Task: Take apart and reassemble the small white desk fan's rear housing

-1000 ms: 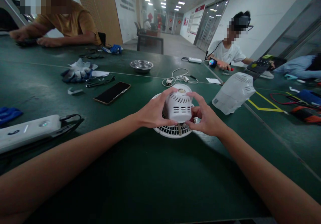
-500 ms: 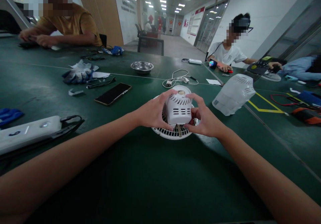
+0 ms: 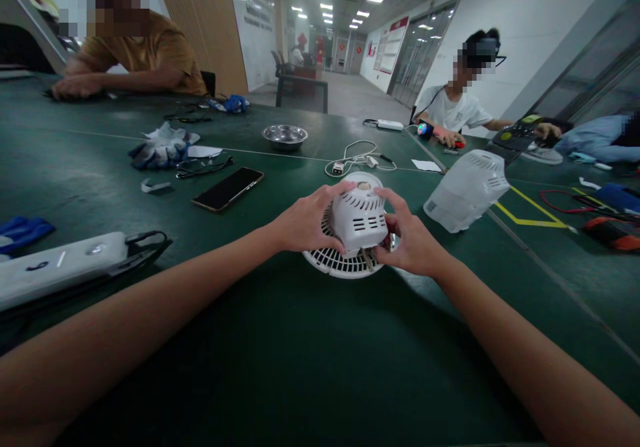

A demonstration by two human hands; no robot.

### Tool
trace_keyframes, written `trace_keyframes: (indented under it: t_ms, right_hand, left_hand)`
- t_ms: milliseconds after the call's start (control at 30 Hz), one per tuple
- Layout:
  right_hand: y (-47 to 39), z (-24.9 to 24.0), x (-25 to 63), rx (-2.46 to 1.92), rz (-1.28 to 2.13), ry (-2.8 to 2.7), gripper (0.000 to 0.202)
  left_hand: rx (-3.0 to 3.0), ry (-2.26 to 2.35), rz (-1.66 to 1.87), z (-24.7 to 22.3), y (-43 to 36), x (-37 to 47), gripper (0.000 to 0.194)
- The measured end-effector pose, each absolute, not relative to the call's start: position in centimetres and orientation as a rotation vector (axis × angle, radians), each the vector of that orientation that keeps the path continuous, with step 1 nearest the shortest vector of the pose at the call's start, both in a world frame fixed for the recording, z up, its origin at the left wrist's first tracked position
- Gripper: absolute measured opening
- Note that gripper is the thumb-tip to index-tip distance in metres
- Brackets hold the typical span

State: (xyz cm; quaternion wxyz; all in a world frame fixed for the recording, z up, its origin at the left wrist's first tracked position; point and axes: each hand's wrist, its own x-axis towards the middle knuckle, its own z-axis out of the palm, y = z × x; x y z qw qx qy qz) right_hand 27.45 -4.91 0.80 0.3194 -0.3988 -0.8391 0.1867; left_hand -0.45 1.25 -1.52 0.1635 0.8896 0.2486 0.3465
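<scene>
A white slotted fan motor cover [image 3: 361,223] is held between my two hands, tilted a little. My left hand [image 3: 309,221] is closed on its left side, thumb low and fingers at the top. On the other side my right hand [image 3: 410,237] grips the cover's top and lower right edge. Beneath it lies a round white fan grille [image 3: 333,263] on the green table. A metal bracket-like part and something red show partly under the cover, mostly hidden by my right fingers.
A translucent white plastic housing [image 3: 467,190] stands to the right. Beyond the grille are a coiled white cable [image 3: 361,160] and a steel bowl [image 3: 285,137]. Leftward lie a phone [image 3: 228,189], gloves [image 3: 163,150] and a white power strip-like device [image 3: 63,267]. Co-workers sit across the table.
The motor cover has tilted and turned slightly, its lower end swinging to the right, with both hands still on it. The view has shifted a little.
</scene>
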Motion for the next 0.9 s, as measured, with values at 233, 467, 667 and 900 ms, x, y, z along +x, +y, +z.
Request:
trace_keyframes:
  t_ms: [233, 467, 667, 900]
  right_hand:
    - [-2.5, -0.9, 30.8, -1.139, 0.191, -2.082, 0.087]
    - [-3.1, -1.2, 30.6, -1.004, 0.313, -2.168, 0.087]
    - [-3.6, -1.2, 29.1, -1.172, 0.203, -2.196, 0.127]
    - [-3.4, -1.4, 28.0, -1.085, 0.639, -1.646, 0.097]
  left_hand:
    - [2.232, 1.151, 1.141, -3.0, 2.9, -2.1, 0.069]
    - [2.038, 1.329, 0.981, -3.9, 4.4, -2.9, 0.053]
    - [1.996, 1.319, 1.024, -3.7, 4.1, -3.0, 0.05]
    - [1.8, 1.009, 1.426, -3.5, 3.4, -2.7, 0.059]
